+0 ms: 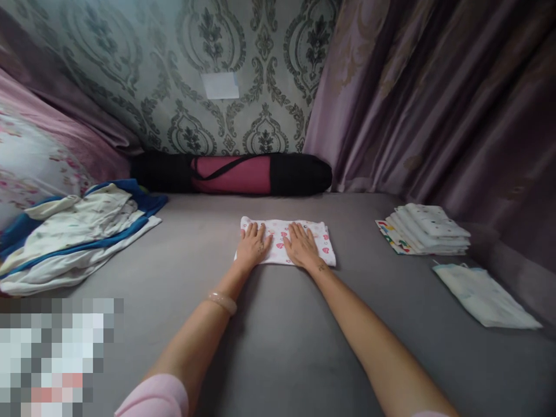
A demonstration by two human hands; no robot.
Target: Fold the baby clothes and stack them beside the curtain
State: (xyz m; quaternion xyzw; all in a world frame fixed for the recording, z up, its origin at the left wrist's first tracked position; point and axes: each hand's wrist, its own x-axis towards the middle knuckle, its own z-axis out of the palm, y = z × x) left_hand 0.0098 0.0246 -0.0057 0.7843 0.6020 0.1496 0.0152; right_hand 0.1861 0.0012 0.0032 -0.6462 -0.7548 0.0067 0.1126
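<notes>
A folded white cloth with pink and red prints point(278, 255) lies flat on the grey surface in front of me. Over its left part rests my left hand point(253, 244), palm down with the fingers stretched out. My right hand point(301, 244) presses on the right half in the same way, fingers spread apart. Neither hand grips anything. Between the two hands a strip of the printed cloth shows; what lies right under the palms is hidden.
At the right stands a stack of folded cloths point(428, 229), with a pale folded cloth point(486, 295) nearer me. Loose white and blue cloths point(95, 223) are heaped at the left. A black and pink long bag point(234, 175) lies along the patterned wall. Curtains point(391, 98) hang at the right.
</notes>
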